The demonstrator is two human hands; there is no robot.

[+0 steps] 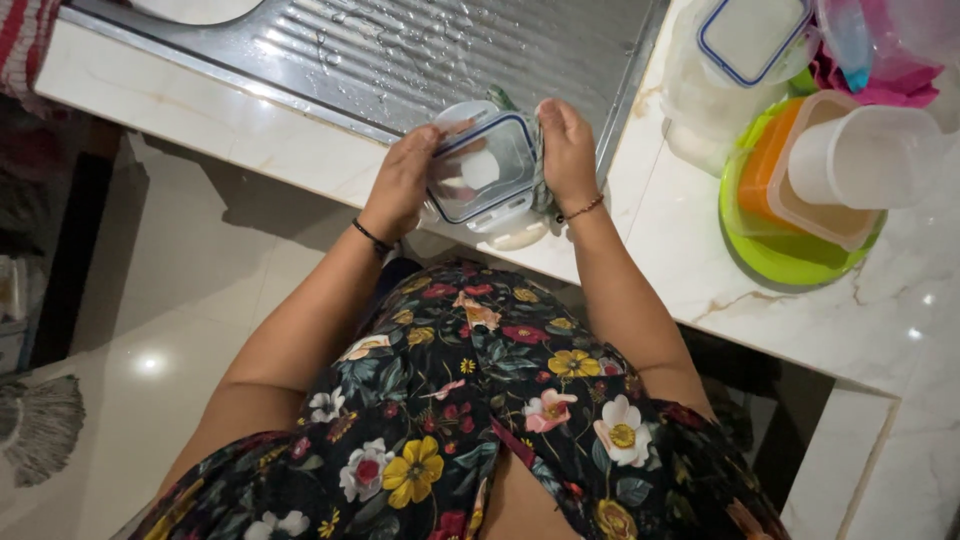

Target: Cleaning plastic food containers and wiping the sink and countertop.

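Note:
A clear plastic container lid with a blue seal rim is held between both hands, above the counter's front edge. My left hand grips its left side. My right hand holds its right side together with a greenish cloth pressed against the lid. A white round piece shows through the clear lid. A small white object lies on the counter just below the lid.
A wet steel sink drainboard lies behind the hands. At right stand a lidded clear box, an orange container, a white cup and a green plate on the marble counter. A mop rests on the floor at left.

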